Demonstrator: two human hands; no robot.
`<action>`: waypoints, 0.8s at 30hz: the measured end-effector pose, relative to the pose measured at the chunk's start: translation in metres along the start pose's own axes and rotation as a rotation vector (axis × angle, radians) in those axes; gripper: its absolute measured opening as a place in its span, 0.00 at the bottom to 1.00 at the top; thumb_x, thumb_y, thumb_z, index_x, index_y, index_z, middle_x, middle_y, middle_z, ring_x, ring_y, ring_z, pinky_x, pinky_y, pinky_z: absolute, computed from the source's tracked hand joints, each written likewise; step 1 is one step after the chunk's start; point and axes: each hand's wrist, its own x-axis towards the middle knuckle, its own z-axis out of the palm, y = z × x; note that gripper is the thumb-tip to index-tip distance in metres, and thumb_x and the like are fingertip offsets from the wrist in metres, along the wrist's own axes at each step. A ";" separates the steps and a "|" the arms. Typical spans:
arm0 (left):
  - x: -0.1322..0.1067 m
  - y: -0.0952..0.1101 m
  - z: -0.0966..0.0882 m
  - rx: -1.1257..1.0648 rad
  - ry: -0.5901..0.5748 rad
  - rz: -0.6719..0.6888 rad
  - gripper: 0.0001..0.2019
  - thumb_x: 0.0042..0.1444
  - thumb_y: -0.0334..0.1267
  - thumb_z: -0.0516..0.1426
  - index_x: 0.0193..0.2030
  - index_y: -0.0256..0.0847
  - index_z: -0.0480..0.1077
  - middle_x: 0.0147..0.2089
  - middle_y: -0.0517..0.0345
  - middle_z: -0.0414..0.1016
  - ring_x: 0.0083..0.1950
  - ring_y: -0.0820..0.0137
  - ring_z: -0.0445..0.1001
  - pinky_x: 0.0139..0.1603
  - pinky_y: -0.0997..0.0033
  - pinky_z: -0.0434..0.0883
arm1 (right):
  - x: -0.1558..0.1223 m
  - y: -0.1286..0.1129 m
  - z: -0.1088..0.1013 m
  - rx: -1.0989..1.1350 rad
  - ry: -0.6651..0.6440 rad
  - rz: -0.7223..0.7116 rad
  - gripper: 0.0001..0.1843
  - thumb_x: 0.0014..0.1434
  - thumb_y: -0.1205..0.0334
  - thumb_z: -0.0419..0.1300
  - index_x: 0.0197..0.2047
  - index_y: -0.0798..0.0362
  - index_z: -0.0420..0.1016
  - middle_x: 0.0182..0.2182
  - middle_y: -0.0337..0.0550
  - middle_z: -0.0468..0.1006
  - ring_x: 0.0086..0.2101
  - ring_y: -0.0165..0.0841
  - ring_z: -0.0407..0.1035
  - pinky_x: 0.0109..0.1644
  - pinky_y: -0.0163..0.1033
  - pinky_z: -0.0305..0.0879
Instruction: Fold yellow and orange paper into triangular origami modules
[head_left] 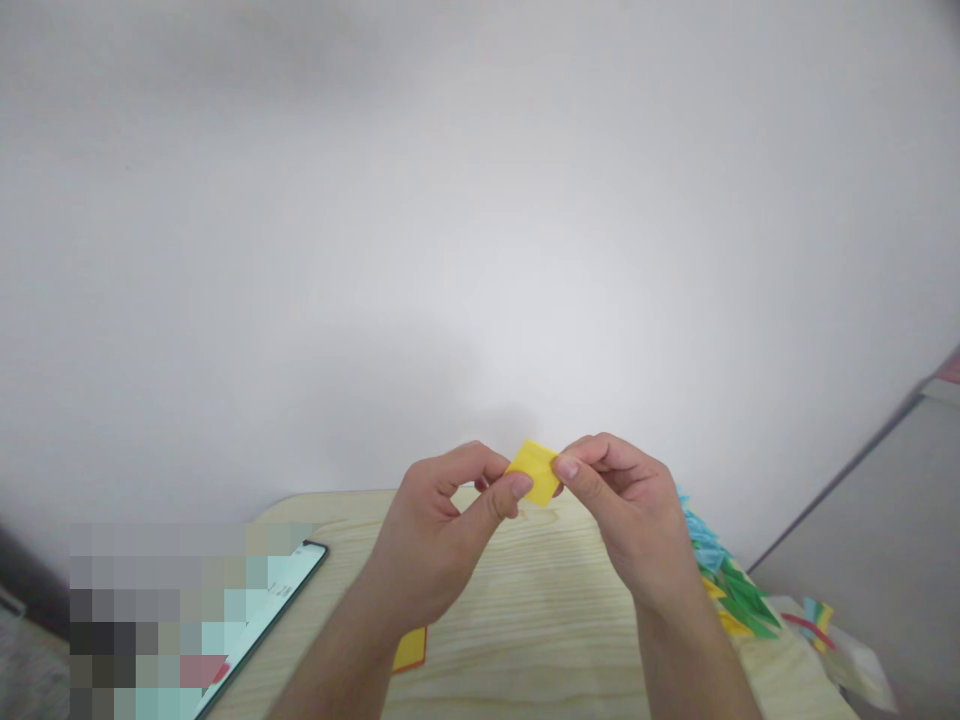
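A small folded yellow paper piece (pixel 534 470) is held up above the table, in front of the white wall. My left hand (pixel 442 535) pinches its left edge between thumb and forefinger. My right hand (pixel 626 505) pinches its right edge the same way. Both hands have their other fingers curled in. Below them lies a light wooden table (pixel 540 610).
A phone (pixel 262 620) with a lit screen lies at the table's left, partly pixelated. A yellow paper sheet (pixel 411 648) peeks out under my left forearm. A heap of folded blue, green and yellow paper pieces (pixel 724 585) sits at the right edge, with plastic wrapping (pixel 840 645) beyond.
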 end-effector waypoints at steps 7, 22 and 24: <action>-0.002 -0.004 -0.004 -0.057 -0.003 -0.016 0.11 0.65 0.42 0.63 0.32 0.42 0.76 0.30 0.61 0.73 0.34 0.70 0.69 0.37 0.69 0.66 | -0.001 -0.001 -0.008 -0.118 -0.136 0.046 0.13 0.65 0.51 0.68 0.34 0.51 0.82 0.30 0.41 0.81 0.32 0.33 0.72 0.38 0.38 0.66; 0.003 -0.004 0.001 -0.093 -0.022 -0.027 0.10 0.66 0.44 0.62 0.36 0.42 0.78 0.35 0.56 0.80 0.38 0.67 0.75 0.41 0.67 0.71 | -0.003 -0.001 -0.002 -0.070 -0.144 0.068 0.12 0.63 0.54 0.70 0.32 0.52 0.79 0.28 0.39 0.80 0.31 0.32 0.71 0.39 0.38 0.67; 0.002 -0.004 0.000 -0.035 -0.032 -0.015 0.12 0.67 0.44 0.61 0.33 0.41 0.76 0.33 0.57 0.78 0.37 0.68 0.73 0.41 0.67 0.69 | -0.002 -0.001 -0.002 -0.069 -0.144 0.072 0.13 0.63 0.53 0.70 0.32 0.52 0.79 0.27 0.39 0.80 0.31 0.32 0.71 0.38 0.38 0.67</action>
